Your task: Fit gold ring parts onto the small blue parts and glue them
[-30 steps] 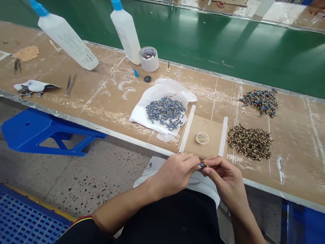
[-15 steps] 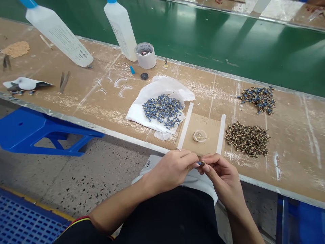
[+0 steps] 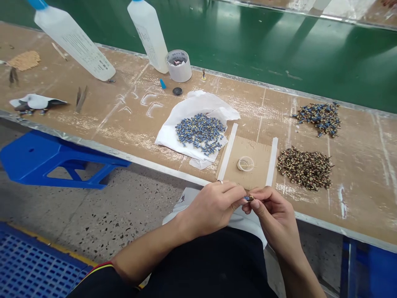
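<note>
Both hands meet in front of my lap at the table's near edge. My left hand (image 3: 214,205) pinches the blue end of a tiny blue and brown piece (image 3: 249,198). The fingertips of my right hand (image 3: 274,211) are closed on its brown and gold end. Just beyond them, a small clear cup (image 3: 245,163) with a thin stick in it rests on a taped cardboard square (image 3: 260,149). Small blue and yellow parts (image 3: 200,130) are heaped on white paper (image 3: 167,136). To the right lie a pile of brown and gold parts (image 3: 304,169) and a pile of mixed blue and brown pieces (image 3: 319,119).
Two white bottles with blue caps (image 3: 72,43) (image 3: 149,37) stand behind, beside a tape roll (image 3: 179,66) with scraps inside. A black cap (image 3: 177,91) lies near it. At left are a wrapped dark tool (image 3: 39,102) and tan pieces (image 3: 25,60). A blue stool (image 3: 56,159) sits below.
The hands keep the same pinch on the small piece, with only slight finger movement. The whole view has shifted a little.
</note>
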The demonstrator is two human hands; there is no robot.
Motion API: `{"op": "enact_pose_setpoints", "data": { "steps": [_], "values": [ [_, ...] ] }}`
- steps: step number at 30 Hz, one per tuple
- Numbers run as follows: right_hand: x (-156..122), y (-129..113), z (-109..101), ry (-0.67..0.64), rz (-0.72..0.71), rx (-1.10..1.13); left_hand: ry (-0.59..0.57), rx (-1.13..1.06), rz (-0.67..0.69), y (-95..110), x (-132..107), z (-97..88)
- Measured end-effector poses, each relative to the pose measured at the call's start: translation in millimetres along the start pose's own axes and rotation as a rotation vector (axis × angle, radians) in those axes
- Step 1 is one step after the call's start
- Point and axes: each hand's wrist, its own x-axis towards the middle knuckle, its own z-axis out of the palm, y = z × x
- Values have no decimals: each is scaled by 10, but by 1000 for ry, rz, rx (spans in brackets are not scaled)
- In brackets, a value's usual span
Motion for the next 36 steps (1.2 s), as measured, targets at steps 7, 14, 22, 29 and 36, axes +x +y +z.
{"op": "enact_pose_setpoints", "data": {
  "steps": [7,14,22,29,36],
  "values": [
    [9,-68,-10,-64,65,-64,-17,70,53,-52,13,-15],
    [52,-120,-22,-143,5,-182,-60,183,100,-28,38,-90],
    [91,-164,-45,-224,-2,-287,-95,279,102,15,8,-129],
    [120,-172,-50,-274,28,-310,-134,256,85,-36,-4,-111],
    [142,-106,-42,-240,99,-193,-159,149,51,-76,24,-114]
  ]
}}
